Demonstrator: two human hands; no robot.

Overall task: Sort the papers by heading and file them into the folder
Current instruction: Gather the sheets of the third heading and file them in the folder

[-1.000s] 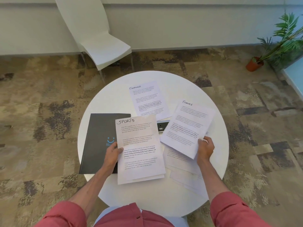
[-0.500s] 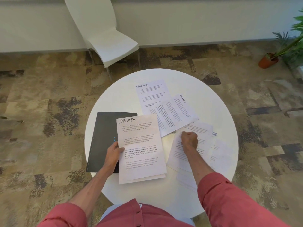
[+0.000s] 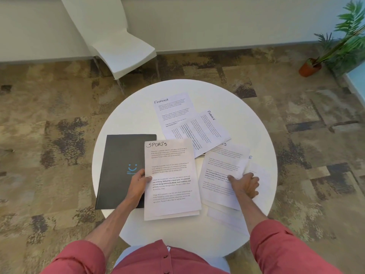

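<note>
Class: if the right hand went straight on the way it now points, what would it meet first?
The right hand holds a loose sheet and points forward-left. Past that sheet, it would probably reach the tilted FINANCE sheet first, though depth is unclear.

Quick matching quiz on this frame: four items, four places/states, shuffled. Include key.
1 black folder with blue smiley
2 white SPORTS-headed paper stack
3 two white FINANCE-headed sheets
4 white sheet on the right

A gripped by right hand
B overlapping, far side of round white table
C closed, flat, table's left
D gripped by left hand

Pairs: 1-C, 2-D, 3-B, 4-A
</note>
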